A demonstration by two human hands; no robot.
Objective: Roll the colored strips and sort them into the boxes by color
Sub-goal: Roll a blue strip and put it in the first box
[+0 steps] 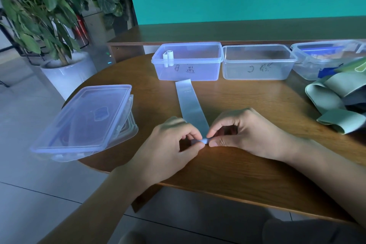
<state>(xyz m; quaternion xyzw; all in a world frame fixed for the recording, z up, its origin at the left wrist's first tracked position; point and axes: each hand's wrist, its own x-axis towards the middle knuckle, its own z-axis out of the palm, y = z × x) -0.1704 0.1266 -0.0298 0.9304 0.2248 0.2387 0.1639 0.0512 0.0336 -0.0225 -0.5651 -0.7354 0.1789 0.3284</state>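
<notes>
A pale blue strip [190, 105] lies flat on the round wooden table [237, 164], running from the boxes toward me. Its near end is curled into a small roll. My left hand [170, 144] and my right hand [247, 132] both pinch that roll between thumb and fingertips. Behind the strip stands a clear box marked B [188, 69] with two rolled pale strips [168, 58] leaning at its left rim. To its right is a clear box marked C [257, 69] with nothing visible inside. Loose green strips [336, 97] are piled at the right.
A third clear box [324, 59] with blue contents sits at the far right. Stacked box lids [87, 121] overhang the table's left edge. A potted plant [65, 69] stands on the floor to the left. A wooden counter [217, 33] runs behind the table.
</notes>
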